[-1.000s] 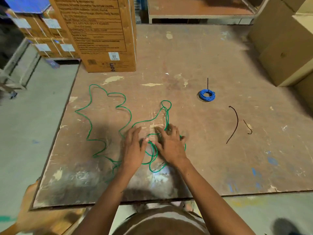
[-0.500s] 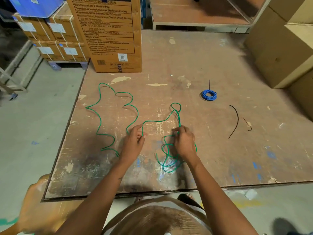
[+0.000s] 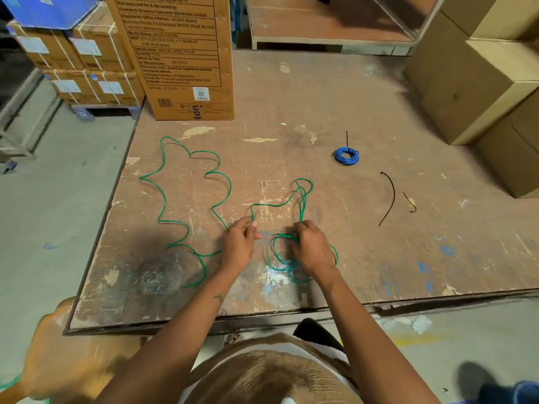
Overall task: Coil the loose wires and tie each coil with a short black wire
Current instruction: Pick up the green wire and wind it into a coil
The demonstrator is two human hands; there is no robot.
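From the head view, you're mid-coil on the long green wire (image 3: 186,199), which sprawls over the worn brown wooden surface (image 3: 320,97) just in front of the tall printed cardboard box (image 3: 175,59). Your right hand (image 3: 313,247) pinches the gathered loops together, its grip closed around the bundle. Your left hand (image 3: 240,243) pinches the loose run of that same wire, ready to feed. The small blue wire coil (image 3: 346,156), right of the box, already looks tied. Next, I'd say, draw slack rightward, lay another loop, then reach for the short black wire (image 3: 389,196) lying beyond the blue coil.
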